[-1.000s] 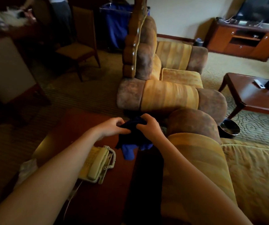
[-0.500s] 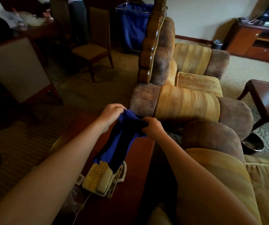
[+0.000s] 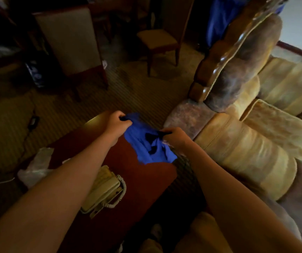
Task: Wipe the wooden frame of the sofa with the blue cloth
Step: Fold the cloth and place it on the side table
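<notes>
Hanging at frame centre, the blue cloth [image 3: 149,143] is pinched by the left hand [image 3: 116,125] and right hand [image 3: 175,138] above the worktop [image 3: 142,181]. Bunched, it may wipe the wooden frame [image 3: 225,52], upper right, poorly, or snag the phone [image 3: 102,190] below.

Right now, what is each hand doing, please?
Left hand: grips one end of the blue cloth.
Right hand: grips its other end.
</notes>
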Tool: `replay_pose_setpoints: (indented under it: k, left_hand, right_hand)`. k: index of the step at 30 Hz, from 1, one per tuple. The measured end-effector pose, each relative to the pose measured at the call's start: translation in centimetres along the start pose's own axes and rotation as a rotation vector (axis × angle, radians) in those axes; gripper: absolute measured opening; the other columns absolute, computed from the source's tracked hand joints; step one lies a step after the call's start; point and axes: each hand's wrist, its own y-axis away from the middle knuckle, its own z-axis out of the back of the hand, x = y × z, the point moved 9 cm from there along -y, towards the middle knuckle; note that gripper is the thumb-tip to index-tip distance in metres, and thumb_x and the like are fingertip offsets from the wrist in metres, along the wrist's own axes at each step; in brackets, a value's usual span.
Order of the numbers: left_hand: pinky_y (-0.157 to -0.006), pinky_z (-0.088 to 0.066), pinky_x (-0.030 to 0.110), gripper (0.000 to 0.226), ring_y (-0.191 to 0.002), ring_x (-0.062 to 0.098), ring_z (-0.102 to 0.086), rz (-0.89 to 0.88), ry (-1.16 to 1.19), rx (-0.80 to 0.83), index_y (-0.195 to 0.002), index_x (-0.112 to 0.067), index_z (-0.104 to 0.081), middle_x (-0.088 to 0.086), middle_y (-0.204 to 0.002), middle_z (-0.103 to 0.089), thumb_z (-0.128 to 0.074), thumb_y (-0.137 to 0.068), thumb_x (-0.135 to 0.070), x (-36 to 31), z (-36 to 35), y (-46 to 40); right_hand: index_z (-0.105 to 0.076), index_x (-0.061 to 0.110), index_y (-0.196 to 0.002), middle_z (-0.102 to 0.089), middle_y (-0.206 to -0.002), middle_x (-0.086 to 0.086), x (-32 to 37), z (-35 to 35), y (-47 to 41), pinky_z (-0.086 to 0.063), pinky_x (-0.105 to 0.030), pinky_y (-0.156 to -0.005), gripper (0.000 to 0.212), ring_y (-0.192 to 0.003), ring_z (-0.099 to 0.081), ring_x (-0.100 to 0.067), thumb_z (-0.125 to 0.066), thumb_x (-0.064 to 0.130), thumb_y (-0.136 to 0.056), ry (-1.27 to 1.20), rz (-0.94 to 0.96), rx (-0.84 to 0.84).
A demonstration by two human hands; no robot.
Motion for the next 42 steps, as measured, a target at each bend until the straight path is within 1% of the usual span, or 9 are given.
replay_pose_setpoints:
  k: [2, 5, 10, 15, 24, 28, 33, 38, 42]
  left_hand:
    - [-0.055, -0.039, 0.008, 0.022, -0.083, 0.014, -0.051, 0.018, 0.073, -0.030, -0.094, -0.011, -0.054, -0.002, -0.081, -0.051, -0.057, -0.083, 0.007, -0.2, -0.4, -0.9]
    - [-0.057, -0.042, 0.009, 0.024, -0.086, 0.011, -0.054, 0.020, 0.084, 0.010, -0.101, -0.010, -0.059, 0.000, -0.092, -0.057, -0.051, -0.086, 0.007, -1.3, -1.2, -1.7]
    - [-0.061, -0.034, 0.027, 0.016, -0.073, 0.014, -0.044, 0.090, 0.124, -0.071, -0.078, -0.011, -0.051, 0.002, -0.078, -0.047, -0.043, -0.090, -0.004, -2.1, 0.3, -3.3]
    - [-0.058, -0.033, 0.026, 0.021, -0.073, 0.013, -0.045, 0.102, 0.095, -0.068, -0.072, -0.013, -0.049, 0.001, -0.076, -0.047, -0.047, -0.093, -0.011, -1.5, 2.6, -5.7]
    - [-0.060, -0.036, 0.025, 0.023, -0.081, 0.017, -0.045, 0.066, -0.181, 0.001, -0.078, -0.012, -0.048, 0.001, -0.080, -0.045, -0.048, -0.083, 0.010, 0.3, 5.8, -10.2]
    - [-0.087, -0.042, 0.026, 0.039, -0.105, 0.015, -0.047, 0.131, -0.159, -0.014, -0.114, -0.007, -0.063, 0.001, -0.112, -0.051, -0.042, -0.089, 0.014, 2.3, 4.7, -11.4]
    - [-0.086, -0.043, 0.030, 0.025, -0.102, 0.018, -0.050, 0.281, -0.166, -0.152, -0.108, -0.008, -0.064, 0.004, -0.109, -0.053, -0.048, -0.094, 0.004, 4.5, 3.7, -11.7]
    - [-0.082, -0.045, 0.033, 0.023, -0.106, 0.026, -0.057, 0.340, -0.149, -0.357, -0.108, 0.000, -0.066, 0.015, -0.111, -0.063, -0.053, -0.090, 0.005, 4.8, 3.5, -11.2]
    - [-0.085, -0.048, 0.038, 0.020, -0.103, 0.030, -0.060, 0.404, -0.229, -0.459, -0.103, -0.003, -0.070, 0.016, -0.108, -0.066, -0.056, -0.088, 0.001, 5.8, 4.5, -9.7]
  right_hand:
    - [-0.063, 0.008, -0.086, -0.048, -0.072, -0.013, 0.4, 0.1, -0.4, -0.041, -0.030, -0.065, 0.007, -0.067, -0.044, -0.023, -0.060, 0.004, -0.080, 0.063, -0.019, 0.126]
    - [-0.063, 0.006, -0.084, -0.050, -0.080, -0.014, 1.2, 0.6, -1.5, -0.043, -0.034, -0.072, 0.015, -0.076, -0.047, -0.024, -0.069, 0.019, -0.082, 0.134, -0.009, 0.191]
    - [-0.059, 0.009, -0.112, -0.056, -0.107, -0.011, 3.7, 2.1, -3.6, -0.043, -0.031, -0.074, 0.032, -0.096, -0.054, -0.024, -0.061, 0.001, -0.081, 0.453, 0.093, 0.061]
    - [-0.060, 0.009, -0.122, -0.057, -0.127, -0.013, 6.0, 1.9, -5.7, -0.040, -0.025, -0.083, 0.041, -0.116, -0.053, -0.029, -0.053, -0.003, -0.084, 0.573, 0.115, -0.008]
    - [-0.059, 0.005, -0.094, -0.053, -0.084, -0.005, 8.6, 1.2, -10.7, -0.040, -0.026, -0.058, 0.009, -0.078, -0.052, -0.019, -0.057, 0.013, -0.090, 0.488, 0.131, -0.097]
    - [-0.060, 0.008, -0.096, -0.054, -0.092, -0.008, 9.1, 0.6, -15.3, -0.045, -0.031, -0.069, 0.010, -0.080, -0.052, -0.020, -0.056, 0.008, -0.087, 0.661, 0.167, -0.014]
    - [-0.050, 0.016, -0.087, -0.057, -0.108, -0.013, 9.4, 0.1, -20.6, -0.047, -0.048, -0.093, 0.007, -0.101, -0.056, -0.030, -0.053, 0.010, -0.087, 0.785, 0.167, 0.106]
    - [-0.057, 0.015, -0.107, -0.056, -0.110, -0.008, 10.9, 0.1, -23.5, -0.041, -0.045, -0.094, 0.020, -0.105, -0.053, -0.028, -0.055, 0.023, -0.088, 0.871, 0.237, 0.169]
    - [-0.055, 0.013, -0.094, -0.056, -0.111, -0.012, 12.2, -2.2, -24.8, -0.048, -0.044, -0.088, 0.013, -0.101, -0.055, -0.030, -0.053, 0.024, -0.089, 0.939, 0.297, 0.277]
